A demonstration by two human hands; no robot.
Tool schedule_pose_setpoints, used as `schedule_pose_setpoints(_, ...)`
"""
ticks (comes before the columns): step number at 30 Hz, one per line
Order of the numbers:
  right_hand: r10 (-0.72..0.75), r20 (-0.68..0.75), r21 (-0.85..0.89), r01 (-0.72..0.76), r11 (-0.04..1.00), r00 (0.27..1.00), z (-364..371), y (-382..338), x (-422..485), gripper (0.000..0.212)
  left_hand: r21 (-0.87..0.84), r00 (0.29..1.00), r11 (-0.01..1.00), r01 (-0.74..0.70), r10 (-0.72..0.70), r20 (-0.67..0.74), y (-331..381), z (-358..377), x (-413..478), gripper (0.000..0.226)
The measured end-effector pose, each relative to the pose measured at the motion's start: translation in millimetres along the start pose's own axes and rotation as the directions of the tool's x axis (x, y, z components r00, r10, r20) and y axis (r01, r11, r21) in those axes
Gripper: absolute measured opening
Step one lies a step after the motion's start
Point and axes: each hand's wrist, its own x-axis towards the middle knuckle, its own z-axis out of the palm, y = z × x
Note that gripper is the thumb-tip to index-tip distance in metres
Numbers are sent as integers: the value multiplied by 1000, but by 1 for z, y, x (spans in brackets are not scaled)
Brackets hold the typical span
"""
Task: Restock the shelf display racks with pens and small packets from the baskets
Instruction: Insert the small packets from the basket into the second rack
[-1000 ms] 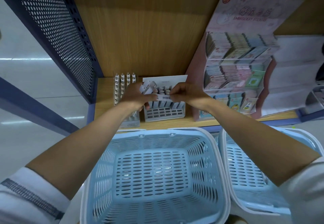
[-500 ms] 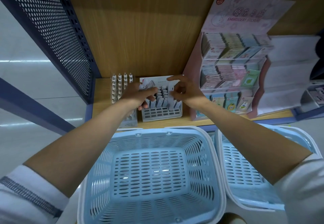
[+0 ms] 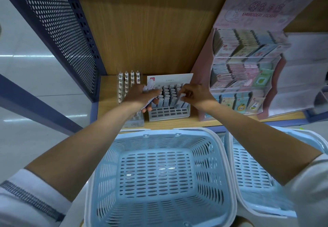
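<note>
Two baskets [image 3: 110, 164] stand side by side at the near edge, just below the shelf [image 3: 168, 122]. On the shelf, a sticker rack [image 3: 248, 63] stands at the right. A grey pen rack [image 3: 168, 112] stands at the centre, and a row of white pens [image 3: 126, 81] stands upright at its left.

The left hand [image 3: 140, 96] is closed round a small bundle of pens [image 3: 150, 87], held over the left edge of the pen rack. The right hand [image 3: 197, 94] is at the right side of the rack, thumb and fingertips pinched on one pen [image 3: 180, 98]. That pen is tilted and appears only partly seated in a slot.

Hazards:
- Pushing the tilted pen down may jam it against its neighbours, because the rows are packed tight.
- The light rack may slide far or tip, because neither hand steadies it.
- The left-hand bundle may fan out and drop into the near basket if the grip loosens.

Change: half a second ago the right hand's fingers were spread above the rack. They now pinch the pen farther right. The left hand keeps its bundle, almost unmoved.
</note>
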Motion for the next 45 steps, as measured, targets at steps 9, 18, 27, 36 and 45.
schedule_pose_setpoints(9, -29, -75, -7, 28, 1000, 997, 26, 3, 1, 13, 5, 1000, 1000, 4, -4, 7, -3, 0, 3, 34)
schedule_pose_setpoints(18, -58, -8, -58, 57, 997, 998, 23, 0, 4, 18, -12, 999, 1000, -1, 1, 34, -3, -2, 1, 36)
schedule_pose_setpoints(27, -66, -102, -62, 60, 996, 993, 25, -2, 2, 13, -21, 996, 1000, 6, -4, 87, -1, -5, -2, 23)
schedule_pose_setpoints(36, -77, 2, -73, 77, 994, 997, 19, -4, 3, 15, 44, 998, 998, 46, -48, 43, 0, -3, -2, 51)
schedule_pose_setpoints(45, -104, 85, -102, 113, 988, 991, 14, -5, 6, 14, 69, 998, 996, 54, -57, 38, -3, -5, 1, 60)
